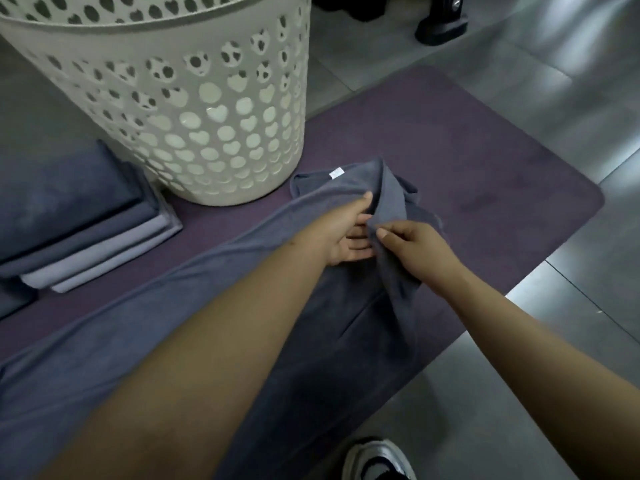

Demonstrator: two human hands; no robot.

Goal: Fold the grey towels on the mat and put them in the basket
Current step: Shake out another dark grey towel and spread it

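Observation:
A long grey towel (214, 278) stretches from the lower left up to the middle of the purple mat (467, 161), its far end bunched with a small white label showing. My left hand (341, 233) holds the towel's upper edge, thumb on top and fingers underneath. My right hand (412, 247) pinches a raised fold of the same towel right beside it. The cream perforated basket (194, 109) stands on the mat's far left, just behind the towel. A stack of folded grey towels (79, 223) lies left of the basket.
Grey tiled floor surrounds the mat on the right and front. A black stand foot (441, 27) sits on the floor at the top. My shoe (377, 460) shows at the bottom edge, off the mat.

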